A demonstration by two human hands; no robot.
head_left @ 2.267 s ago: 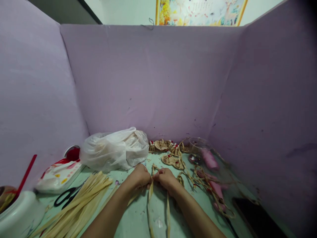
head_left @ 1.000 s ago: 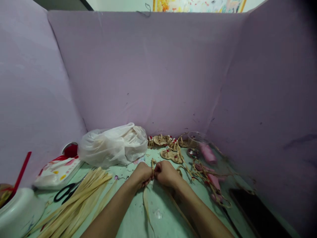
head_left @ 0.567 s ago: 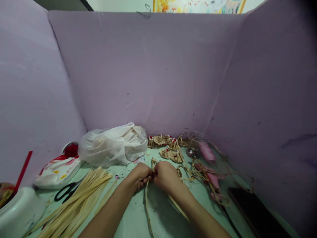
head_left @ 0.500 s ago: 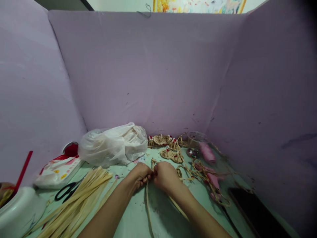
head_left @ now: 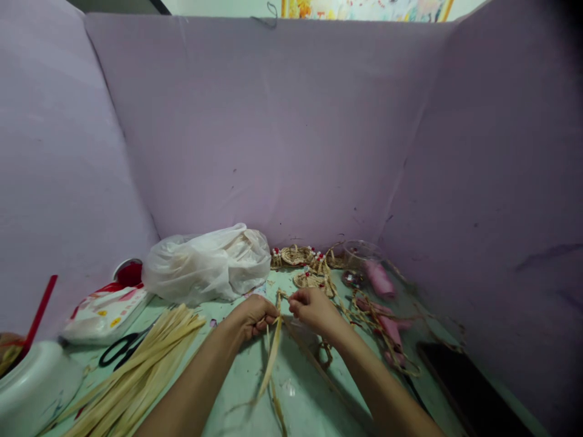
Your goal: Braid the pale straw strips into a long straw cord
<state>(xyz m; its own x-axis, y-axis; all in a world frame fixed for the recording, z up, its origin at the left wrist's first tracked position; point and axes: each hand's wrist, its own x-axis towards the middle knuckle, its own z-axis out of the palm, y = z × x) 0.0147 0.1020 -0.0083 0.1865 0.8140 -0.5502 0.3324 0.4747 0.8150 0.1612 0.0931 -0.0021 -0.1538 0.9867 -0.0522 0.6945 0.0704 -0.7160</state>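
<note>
My left hand (head_left: 259,314) pinches a braid of pale straw strips (head_left: 272,355) close to where the loose strips part. Those strips hang down from the fingers toward me over the green tabletop (head_left: 241,413). Just right of it, my right hand (head_left: 310,306) is closed, thumb against fingertips, by the upper end of the braid; what it grips is hard to see. The short braided end (head_left: 280,297) shows above and between the two hands. Beyond them lie woven straw pieces with red and white beads (head_left: 298,256).
At left are a bundle of straw strips (head_left: 141,376), black scissors (head_left: 121,349), a tissue pack (head_left: 107,312), a white jar (head_left: 39,388) and a plastic bag (head_left: 207,264). To the right are a pink thread spool (head_left: 379,278), a pink glue gun (head_left: 390,331) and a dark phone-like slab (head_left: 469,388). Purple panels (head_left: 282,133) enclose the table.
My hands have moved slightly apart, and the right hand has lifted up and turned. More of the hanging straw strips and the braided end now shows between them.
</note>
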